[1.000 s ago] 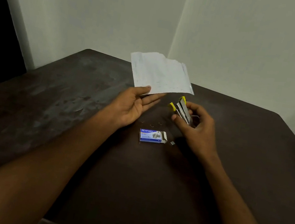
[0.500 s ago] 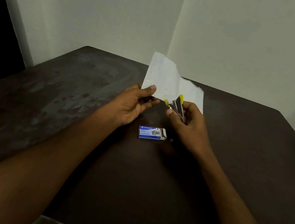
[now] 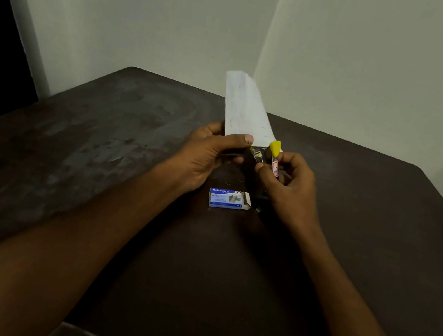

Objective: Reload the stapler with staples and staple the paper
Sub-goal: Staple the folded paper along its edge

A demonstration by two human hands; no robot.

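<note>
My left hand point(image 3: 207, 153) pinches the lower edge of a white paper point(image 3: 244, 106), which stands tilted up and away from me above the table. My right hand point(image 3: 289, 185) grips a small metal stapler with yellow tips point(image 3: 273, 154), held upright. The paper's lower right corner sits at the stapler's jaws. A blue staple box point(image 3: 228, 199) with an open end flap lies on the table just below both hands.
The dark brown table point(image 3: 99, 146) has worn pale patches on its left half. A few loose staples point(image 3: 227, 182) lie near the box. Pale walls meet in a corner behind the table. A dark opening is at far left.
My left hand lifted the paper from flat to upright and brought its corner to the stapler. My right hand raised the stapler toward the paper.
</note>
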